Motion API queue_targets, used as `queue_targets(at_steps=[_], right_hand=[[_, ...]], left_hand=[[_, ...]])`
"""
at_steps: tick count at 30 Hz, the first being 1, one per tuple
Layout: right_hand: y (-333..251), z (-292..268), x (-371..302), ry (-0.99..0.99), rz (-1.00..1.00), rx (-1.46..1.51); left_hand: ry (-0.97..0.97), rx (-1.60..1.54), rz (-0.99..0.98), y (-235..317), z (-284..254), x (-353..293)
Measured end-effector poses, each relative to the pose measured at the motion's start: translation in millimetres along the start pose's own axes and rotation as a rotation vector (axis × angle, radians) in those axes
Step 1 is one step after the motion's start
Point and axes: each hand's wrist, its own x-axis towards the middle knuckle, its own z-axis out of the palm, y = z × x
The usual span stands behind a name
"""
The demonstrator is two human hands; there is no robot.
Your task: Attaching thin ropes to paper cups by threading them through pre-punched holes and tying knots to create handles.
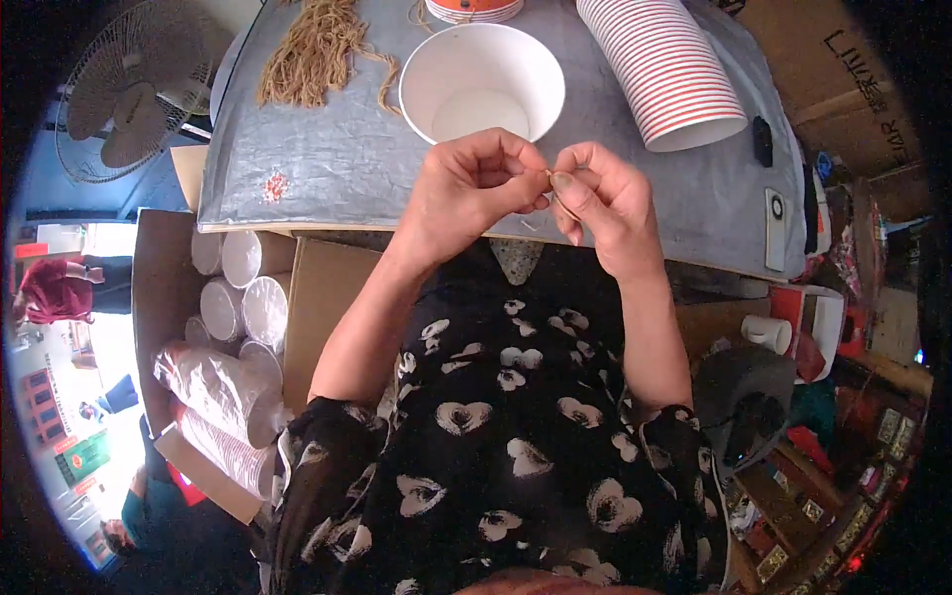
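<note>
My left hand point(466, 188) and my right hand point(613, 208) meet fingertip to fingertip just above the table's near edge. Both are closed in a pinch on a thin brown cord point(565, 207), part of which shows below the right thumb; the fingers hide the rest. Right beyond them a white paper bucket point(535, 74) stands with its open mouth toward me. A bundle of brown cords point(315, 55) lies at the far left, with a loose strand reaching the bucket's side. An orange-and-white striped bucket point(476, 10) is partly in view at the back.
A nested stack of red-striped paper buckets point(669, 69) lies at the right, beside a black object point(762, 141) and a pale phone-like object point(774, 228). Small red-white bits point(275, 187) lie left. A carton point(169, 258) of wrapped buckets and a fan point(129, 109) stand left.
</note>
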Motion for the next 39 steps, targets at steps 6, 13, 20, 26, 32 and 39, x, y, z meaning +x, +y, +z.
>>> queue_targets(at_steps=[6, 13, 20, 26, 32, 39], right_hand=[[6, -2, -2, 0.009, -0.007, 0.116], [4, -3, -1, 0.084, 0.065, 0.304], [3, -1, 3, 0.073, 0.018, 0.08], [7, -6, 0, 0.137, 0.067, 0.21], [-5, -8, 0, 0.14, 0.091, 0.124], [-1, 0, 1, 0.144, -0.008, 0.02]], left_hand=[[-0.017, -0.064, 0.021, -5, 0, -2], [-0.003, -0.098, -0.009, -4, 0, -2], [-0.029, -0.073, -0.003, -2, 0, -1], [-0.011, -0.059, -0.028, -1, 0, -1], [-0.012, -0.108, -0.04, -2, -2, 1], [-0.028, -0.068, -0.03, 0, -1, 2]])
